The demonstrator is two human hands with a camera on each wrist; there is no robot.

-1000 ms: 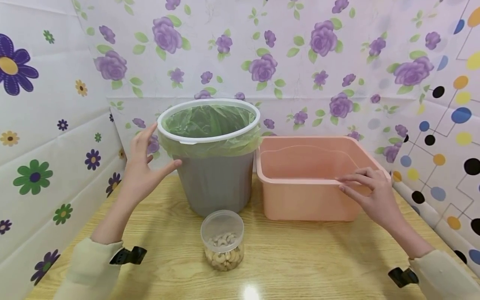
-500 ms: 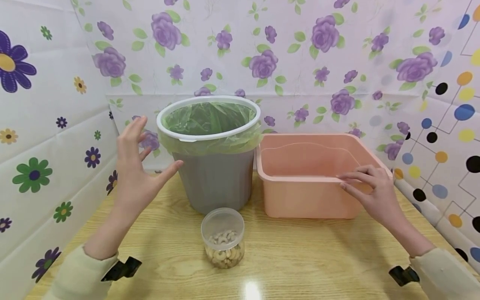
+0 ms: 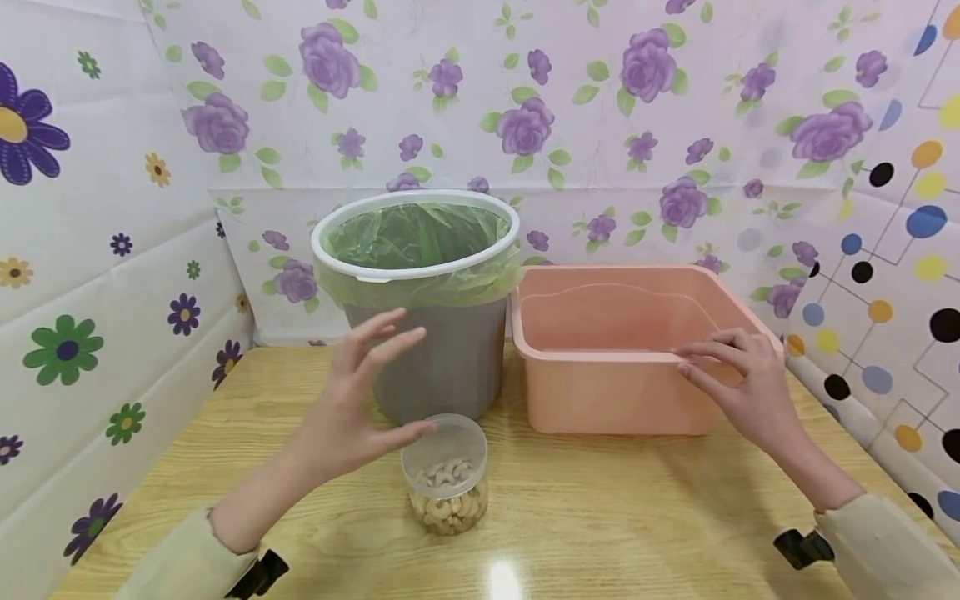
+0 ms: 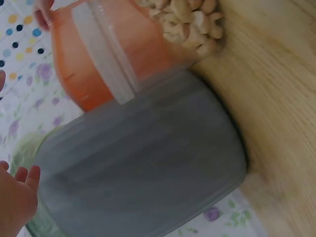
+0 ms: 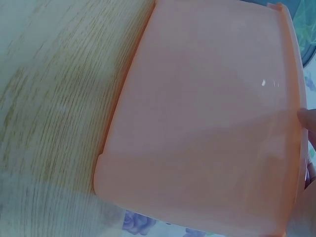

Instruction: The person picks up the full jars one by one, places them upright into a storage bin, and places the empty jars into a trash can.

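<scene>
My left hand [image 3: 341, 421] hovers beside a clear plastic jar [image 3: 447, 496], fingers spread and thumb tip at its upper left rim; contact cannot be told. Cashews [image 4: 192, 22] fill the jar's lower part. Behind this hand stands a grey trash can [image 3: 450, 358] with a white rim ring and a green bag liner [image 3: 427, 237] folded over its edge. My right hand [image 3: 750, 383] pinches the front rim of a pink plastic tub [image 3: 622, 398]. In the right wrist view the thumb [image 5: 308, 118] lies on the tub's rim, with other fingers partly hidden behind it.
Everything stands on a wood-grain table [image 3: 585, 517]. The trash can and tub are side by side at the back, nearly touching. A purple-flowered backdrop [image 3: 570, 92] rises behind them, with patterned sheets at the left and right.
My left hand has left the trash can's left side, drawing back slightly, then moving right and down to the jar. My right hand stays at the tub's rim.
</scene>
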